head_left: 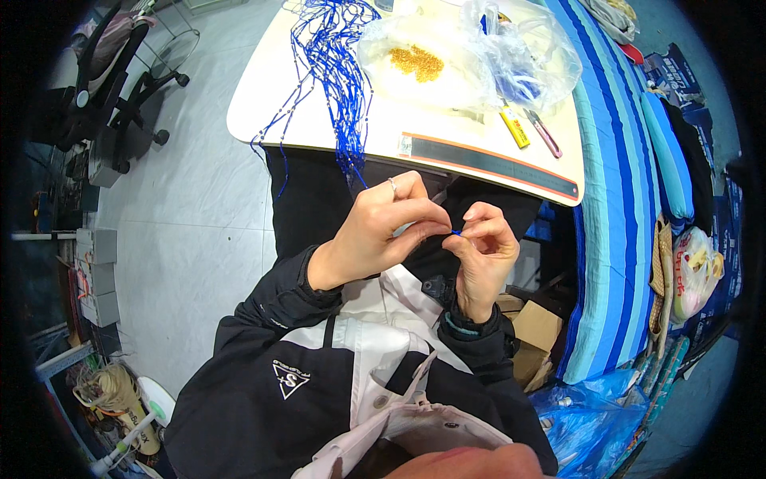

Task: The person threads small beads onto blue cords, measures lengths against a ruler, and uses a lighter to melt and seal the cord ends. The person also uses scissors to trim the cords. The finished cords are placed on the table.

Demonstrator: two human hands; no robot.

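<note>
My left hand (391,219) pinches a thin blue cord (456,232) between thumb and forefinger; a ring sits on one of its fingers. My right hand (485,247) grips the same cord a short way to the right, so only a tiny bit of blue shows between the fingertips. Both hands are held above my lap, in front of the table edge. A bundle of blue beaded cords (339,88) lies on the table and hangs over its near edge behind my left hand. Gold beads (416,62) are piled on a clear plastic bag (379,49).
On the cream table (263,104) lie a black ruler with an orange border (487,165), a yellow lighter (515,128) and a pink cutter (544,134). A blue striped bed (610,239) runs along the right. Cardboard boxes (536,327) stand below it; an office chair (120,104) is at far left.
</note>
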